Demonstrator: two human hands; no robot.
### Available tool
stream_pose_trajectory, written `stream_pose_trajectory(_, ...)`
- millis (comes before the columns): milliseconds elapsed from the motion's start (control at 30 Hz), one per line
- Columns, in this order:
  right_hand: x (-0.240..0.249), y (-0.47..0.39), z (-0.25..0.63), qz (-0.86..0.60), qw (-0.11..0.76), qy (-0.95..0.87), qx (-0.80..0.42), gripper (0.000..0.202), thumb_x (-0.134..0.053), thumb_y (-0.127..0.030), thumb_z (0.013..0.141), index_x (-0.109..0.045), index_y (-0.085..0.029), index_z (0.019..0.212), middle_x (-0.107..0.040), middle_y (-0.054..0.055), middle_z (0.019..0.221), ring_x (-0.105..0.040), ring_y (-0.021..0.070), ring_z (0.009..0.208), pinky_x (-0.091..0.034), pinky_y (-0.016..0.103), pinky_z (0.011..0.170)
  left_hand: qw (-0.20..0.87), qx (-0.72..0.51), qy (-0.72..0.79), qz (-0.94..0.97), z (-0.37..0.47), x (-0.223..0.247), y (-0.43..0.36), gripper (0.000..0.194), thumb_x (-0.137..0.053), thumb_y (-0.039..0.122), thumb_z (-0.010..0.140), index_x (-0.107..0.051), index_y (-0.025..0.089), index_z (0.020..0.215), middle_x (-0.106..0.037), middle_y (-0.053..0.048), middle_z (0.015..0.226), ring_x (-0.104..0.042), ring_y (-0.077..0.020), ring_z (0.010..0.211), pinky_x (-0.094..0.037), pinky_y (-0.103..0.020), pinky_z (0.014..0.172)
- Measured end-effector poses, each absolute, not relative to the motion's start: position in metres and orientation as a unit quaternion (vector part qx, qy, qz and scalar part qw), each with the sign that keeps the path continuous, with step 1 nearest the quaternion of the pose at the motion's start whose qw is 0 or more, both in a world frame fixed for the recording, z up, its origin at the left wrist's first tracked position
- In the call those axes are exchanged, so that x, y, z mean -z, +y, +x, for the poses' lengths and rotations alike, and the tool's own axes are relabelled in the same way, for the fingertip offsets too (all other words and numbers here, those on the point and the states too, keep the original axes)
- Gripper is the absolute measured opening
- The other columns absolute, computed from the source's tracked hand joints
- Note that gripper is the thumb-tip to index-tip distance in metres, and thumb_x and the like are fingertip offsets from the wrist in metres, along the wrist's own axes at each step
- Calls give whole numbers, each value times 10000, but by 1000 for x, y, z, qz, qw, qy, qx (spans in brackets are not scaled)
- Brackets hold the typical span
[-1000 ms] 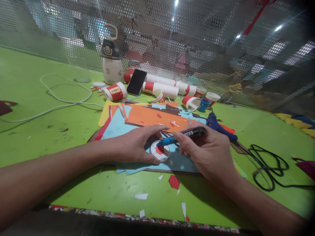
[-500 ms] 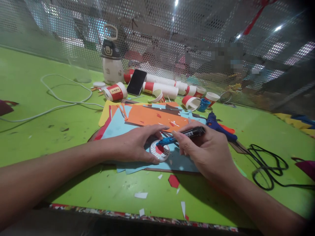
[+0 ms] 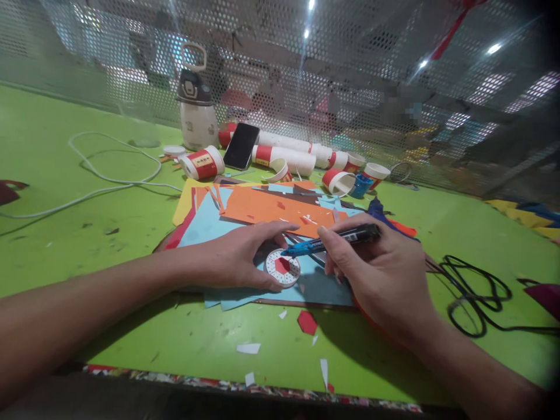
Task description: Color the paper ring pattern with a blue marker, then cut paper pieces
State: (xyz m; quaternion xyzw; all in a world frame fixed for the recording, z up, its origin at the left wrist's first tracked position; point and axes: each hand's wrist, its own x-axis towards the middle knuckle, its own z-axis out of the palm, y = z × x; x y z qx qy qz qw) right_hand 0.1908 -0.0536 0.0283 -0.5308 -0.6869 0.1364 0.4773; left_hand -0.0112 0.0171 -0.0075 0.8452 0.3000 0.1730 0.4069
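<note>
Small round white disc (image 3: 272, 274) lay on the light blue paper sheets (image 3: 321, 285), face up. Red hexagon at its center, white ring around it split by dark lines into sections, each filled with small blue and dark dots; rim plain white. Left hand (image 3: 245, 255) had thumb and fingers curved around the disc's left side, gripping its edge. Right hand (image 3: 380, 271) had fingers closed on a black-and-blue marker pen (image 3: 345, 235), blue tip at the disc's upper edge; contact of tip and surface couldn't be told. Orange paper sheet (image 3: 266, 208) lay just beyond the hands. Loose red paper hexagon (image 3: 307, 322) and white paper scraps (image 3: 248, 348) sat nearer the front on the green table (image 3: 196, 344). Red-and-white paper cup (image 3: 203, 163) lay on its side farther back, near the black phone (image 3: 241, 146).
</note>
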Motion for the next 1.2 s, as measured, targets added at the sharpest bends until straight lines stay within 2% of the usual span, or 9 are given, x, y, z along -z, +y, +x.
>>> stream_pose_trajectory(467,-23,-52,191,-526,471,-695,-135,176,-679,-318,852,-618,-175,770,-595,-38,542,-525,89,458,-427,224,465,408,-172,299,845,-11,6,16,893,-787,318,719,-330,193,1477,-600,-126,1307,-578,-275,1153,-468,-380,964)
stream_pose_trajectory(767,-19,-49,192,-521,473,-694,-155,201,-692,-347,843,-620,-174,769,-575,-48,526,-492,78,446,-406,208,448,403,-172,301,847,-11,4,15,879,-789,313,717,-345,197,1467,-617,-111,1281,-586,-271,1132,-472,-377,947)
stream_pose_trajectory(1067,-19,-47,184,-533,481,-683,-137,260,-722,-373,800,-602,-179,675,-521,-54,497,-427,80,449,-338,220,429,395,-170,294,853,-10,6,17,876,-779,310,715,-350,158,1463,-609,-130,1271,-585,-274,1112,-461,-380,940)
stream_pose_trajectory(1200,-18,-42,186,-545,477,-678,-124,333,-710,-396,804,-560,-185,595,-517,-46,478,-450,87,439,-348,235,440,379,-172,294,860,-9,5,17,832,-787,326,710,-402,187,1435,-603,-110,1261,-578,-268,1095,-468,-354,903)
